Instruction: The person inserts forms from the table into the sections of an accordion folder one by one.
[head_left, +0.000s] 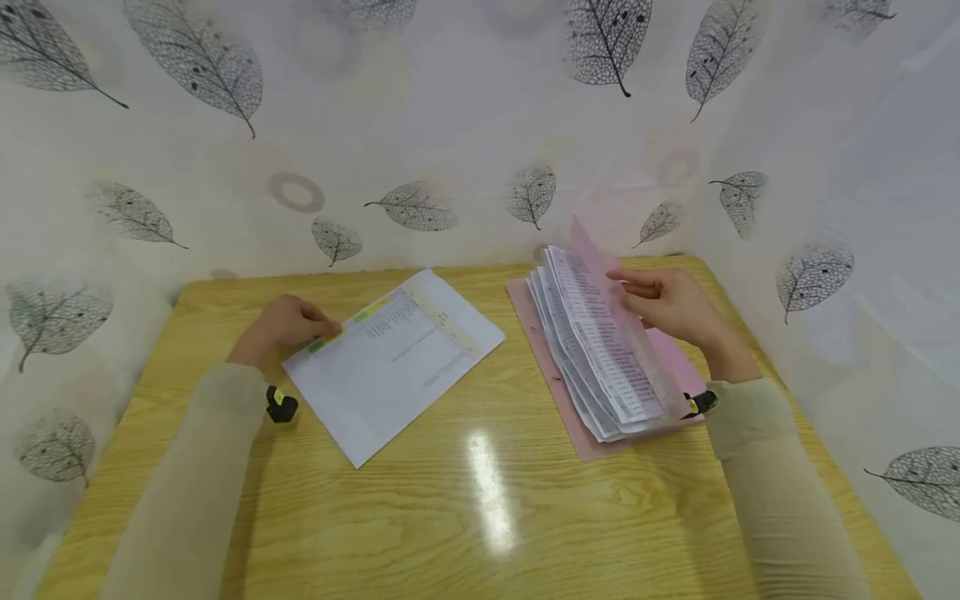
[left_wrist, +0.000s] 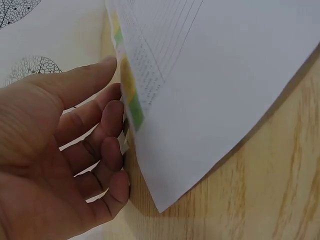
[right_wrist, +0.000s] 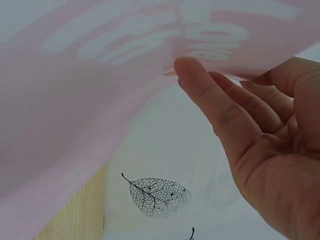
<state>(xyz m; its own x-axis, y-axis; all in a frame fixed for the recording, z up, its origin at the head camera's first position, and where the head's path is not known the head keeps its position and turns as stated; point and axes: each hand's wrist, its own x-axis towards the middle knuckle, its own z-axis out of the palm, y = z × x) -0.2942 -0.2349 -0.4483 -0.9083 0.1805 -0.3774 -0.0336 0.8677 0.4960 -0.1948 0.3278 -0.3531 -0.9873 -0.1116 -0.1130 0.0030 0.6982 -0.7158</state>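
Left of frame: my left hand [head_left: 288, 327] rests on the table [head_left: 465, 500] at the left edge of the loose sheet [head_left: 390, 362]. Fingers nearly straight, tips touching the paper's edge beside the green and yellow tabs [left_wrist: 131, 95]; nothing gripped. The sheet lies flat, printed side up, centre-left in the head view, well apart from the folder. A small black-and-yellow piece [head_left: 281, 404] shows just below my left wrist; probably the wrist camera mount, too small to tell.

Centre-right: the pink folder [head_left: 600, 450] lies open on the table with the stack of printed pages [head_left: 600, 358] fanned up from it.

Right: my right hand [head_left: 671, 304] holds the translucent pink cover [right_wrist: 75, 115] up off the stack. Fingers extended and relaxed, the forefinger tip against the cover's edge. The wrist view does not plainly show whether the thumb pinches it.

Step in hand, as I judge it: one sheet is out and steadied, the folder held open at the gap.

Next move calls for: a proper pinch on the sheet's tabbed edge, a lift clear of the table, and the cover kept raised so the pages do not fall shut.
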